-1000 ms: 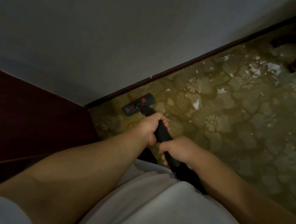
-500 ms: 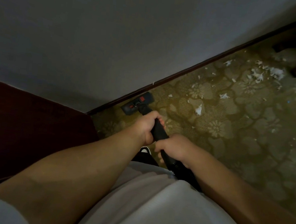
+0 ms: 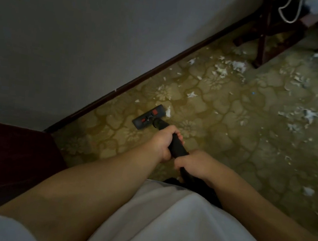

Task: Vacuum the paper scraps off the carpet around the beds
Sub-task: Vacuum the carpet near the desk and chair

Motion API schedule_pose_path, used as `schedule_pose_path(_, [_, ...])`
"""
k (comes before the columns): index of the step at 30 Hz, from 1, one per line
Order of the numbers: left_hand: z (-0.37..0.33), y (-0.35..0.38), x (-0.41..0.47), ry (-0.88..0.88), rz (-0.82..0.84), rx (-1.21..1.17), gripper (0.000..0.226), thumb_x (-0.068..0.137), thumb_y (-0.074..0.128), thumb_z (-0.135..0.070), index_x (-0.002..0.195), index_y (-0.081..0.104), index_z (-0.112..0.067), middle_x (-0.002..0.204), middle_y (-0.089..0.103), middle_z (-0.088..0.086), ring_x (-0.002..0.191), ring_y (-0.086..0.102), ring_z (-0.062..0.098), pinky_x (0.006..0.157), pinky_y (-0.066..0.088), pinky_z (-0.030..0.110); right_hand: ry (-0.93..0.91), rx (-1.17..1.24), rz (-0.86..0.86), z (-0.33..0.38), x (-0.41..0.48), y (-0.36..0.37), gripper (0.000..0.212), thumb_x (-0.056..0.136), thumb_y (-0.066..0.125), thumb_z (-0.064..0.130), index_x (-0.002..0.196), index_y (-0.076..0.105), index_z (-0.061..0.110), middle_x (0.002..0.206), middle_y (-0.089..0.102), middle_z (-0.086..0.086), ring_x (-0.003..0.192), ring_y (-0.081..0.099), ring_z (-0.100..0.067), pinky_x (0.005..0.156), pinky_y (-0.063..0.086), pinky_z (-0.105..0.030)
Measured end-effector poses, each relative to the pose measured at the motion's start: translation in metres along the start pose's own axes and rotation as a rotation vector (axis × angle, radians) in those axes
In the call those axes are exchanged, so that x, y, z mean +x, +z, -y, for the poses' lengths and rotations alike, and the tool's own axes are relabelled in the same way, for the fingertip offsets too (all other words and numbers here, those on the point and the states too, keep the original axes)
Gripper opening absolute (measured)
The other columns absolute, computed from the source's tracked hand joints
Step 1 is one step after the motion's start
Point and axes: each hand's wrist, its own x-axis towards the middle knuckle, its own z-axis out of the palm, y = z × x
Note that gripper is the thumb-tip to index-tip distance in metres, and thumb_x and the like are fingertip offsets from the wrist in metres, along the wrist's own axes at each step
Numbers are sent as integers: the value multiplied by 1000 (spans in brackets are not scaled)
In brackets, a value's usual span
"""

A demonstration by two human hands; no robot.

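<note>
The black plastic vacuum tube (image 3: 177, 146) is hidden where the left hand (image 3: 162, 143) and right hand (image 3: 193, 162) grip it, then vanishes behind the right hand under the white cloth shirt (image 3: 171, 223). Far beyond the hands, a dark wooden furniture frame (image 3: 263, 33) and looped white cord (image 3: 289, 18) are cut by the top edge

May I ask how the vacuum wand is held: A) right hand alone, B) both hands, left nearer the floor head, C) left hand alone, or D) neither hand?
B: the left hand and the right hand both grip the black wand, the left one closer to the floor head.
</note>
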Motion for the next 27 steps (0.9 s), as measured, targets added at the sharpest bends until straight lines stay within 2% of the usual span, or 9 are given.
schedule_pose_path(4, [52, 77, 5, -46, 53, 70, 28, 94, 54, -9, 66, 50, -10, 52, 51, 4, 54, 47, 19, 58, 47, 31, 62, 126, -18, -64, -15, -59, 17, 82, 70, 10, 88, 74, -6, 73, 73, -18, 67, 70, -32, 69, 57, -39])
schedule_pose_path(9, [92, 135, 9, -95, 82, 159, 27, 94, 53, -7, 67, 50, -9, 54, 50, 5, 54, 45, 19, 59, 47, 31, 117, 225, -31, -114, -24, -100, 26, 76, 76, 13, 93, 75, -7, 77, 76, -20, 69, 71, -32, 84, 62, -51])
schedule_pose_path(14, [107, 163, 9, -107, 92, 217, 27, 94, 53, -5, 68, 49, -9, 55, 48, 5, 55, 44, 19, 60, 46, 31, 118, 289, -42, -135, -26, -120, 17, 79, 76, 8, 90, 74, -6, 69, 73, -16, 63, 69, -30, 71, 59, -41])
schedule_pose_path(19, [95, 166, 11, -92, 71, 227, 27, 93, 55, -6, 67, 49, -9, 54, 50, 5, 56, 45, 19, 61, 47, 31, 109, 296, -42, -125, -24, -127, 20, 80, 77, 10, 93, 75, -4, 71, 74, -14, 61, 69, -27, 66, 58, -37])
schedule_pose_path(23, [69, 155, 16, -61, 45, 218, 27, 94, 55, -8, 68, 50, -9, 58, 50, 6, 56, 47, 21, 59, 47, 33, 94, 263, -30, -96, -16, -125, 27, 76, 78, 13, 97, 75, -4, 85, 79, -18, 77, 77, -36, 82, 63, -45])
schedule_pose_path(27, [27, 137, 27, -38, 41, 214, 30, 93, 54, -9, 64, 47, -9, 58, 50, 6, 57, 48, 22, 58, 48, 33, 84, 261, -9, -51, -3, -119, 22, 83, 74, 9, 98, 72, -7, 78, 75, -19, 62, 73, -31, 69, 63, -40])
